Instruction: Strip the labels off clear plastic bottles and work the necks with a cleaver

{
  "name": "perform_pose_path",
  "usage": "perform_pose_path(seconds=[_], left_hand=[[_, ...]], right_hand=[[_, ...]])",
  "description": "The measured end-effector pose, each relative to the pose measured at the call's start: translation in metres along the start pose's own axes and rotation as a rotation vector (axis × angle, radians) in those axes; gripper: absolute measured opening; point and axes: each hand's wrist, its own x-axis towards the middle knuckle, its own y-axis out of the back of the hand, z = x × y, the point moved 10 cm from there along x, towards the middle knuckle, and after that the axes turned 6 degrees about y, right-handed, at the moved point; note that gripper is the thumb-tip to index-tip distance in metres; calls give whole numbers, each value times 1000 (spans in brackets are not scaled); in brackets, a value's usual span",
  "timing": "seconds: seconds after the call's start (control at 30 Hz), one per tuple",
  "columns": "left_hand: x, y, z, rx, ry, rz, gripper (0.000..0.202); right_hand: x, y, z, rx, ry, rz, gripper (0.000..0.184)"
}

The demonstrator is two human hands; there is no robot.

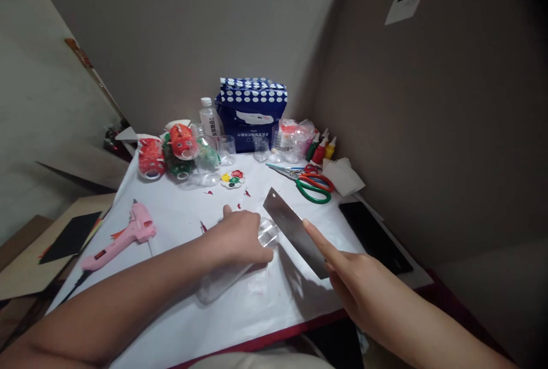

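Observation:
Near the middle of the white-covered table (180,329), a clear plastic bottle (220,286) lies on its side. My left hand (240,238) is closed around it from above, and one end of the bottle pokes out past the fingers on the right. A kitchen cleaver (295,235) with a broad steel blade is gripped in my right hand (353,278), the index finger stretched along its blade. The blade slants just right of the bottle end; whether they touch I cannot tell. The cleaver's handle is hidden by my palm.
A pink glue gun (122,238) lies to the left, its cord running off the edge. Scissors (314,183), a black phone (374,238) and paint bottles (321,149) are on the right. Red decorated bottle figures (151,158), a paint palette (233,179) and a blue bag (252,115) stand farther back.

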Motion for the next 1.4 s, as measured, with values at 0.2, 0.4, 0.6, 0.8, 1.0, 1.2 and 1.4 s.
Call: perform_pose_path(seconds=[0.2, 0.4, 0.6, 0.8, 1.0, 1.2, 1.4], left_hand=[[5, -2, 1, 38, -17, 7, 47], [5, -1, -4, 46, 23, 17, 52], [5, -5, -1, 39, -30, 24, 45], [-2, 2, 16, 138, -70, 93, 47], [-1, 4, 15, 149, -78, 111, 42], [1, 1, 5, 74, -40, 40, 45], [-2, 3, 15, 137, -80, 72, 47]], right_hand=[[35, 23, -14, -29, -20, -19, 83], [59, 27, -23, -77, 53, 103, 80], [9, -4, -3, -41, 38, 66, 91], [30, 13, -15, -107, 56, 52, 89], [67, 29, -35, -167, 100, 135, 86], [19, 2, -14, -80, 66, 24, 93], [29, 17, -10, -42, -3, 10, 85]])
